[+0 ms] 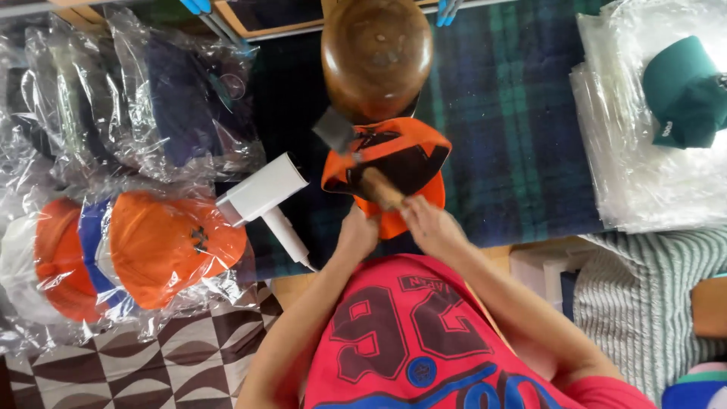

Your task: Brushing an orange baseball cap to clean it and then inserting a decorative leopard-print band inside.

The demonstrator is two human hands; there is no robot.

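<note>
An orange and black cap [394, 159] lies on the plaid cloth [515, 121] just below a rounded wooden cap form [376, 53]. My left hand [356, 233] and my right hand [428, 223] meet at the cap's near edge. Between them a wooden handle [381, 189] rises over the cap to a grey block-shaped head [333, 130]. Both hands look closed near the handle's lower end, though which one grips it is unclear. A white handheld steamer [265, 195] lies just left of my left hand.
Bagged caps in clear plastic are piled at left, orange ones [163, 242] in front and dark ones [182, 98] behind. A stack of clear bags [644, 167] with a green cap [685, 91] on top sits at right. A striped cloth [644, 303] lies below it.
</note>
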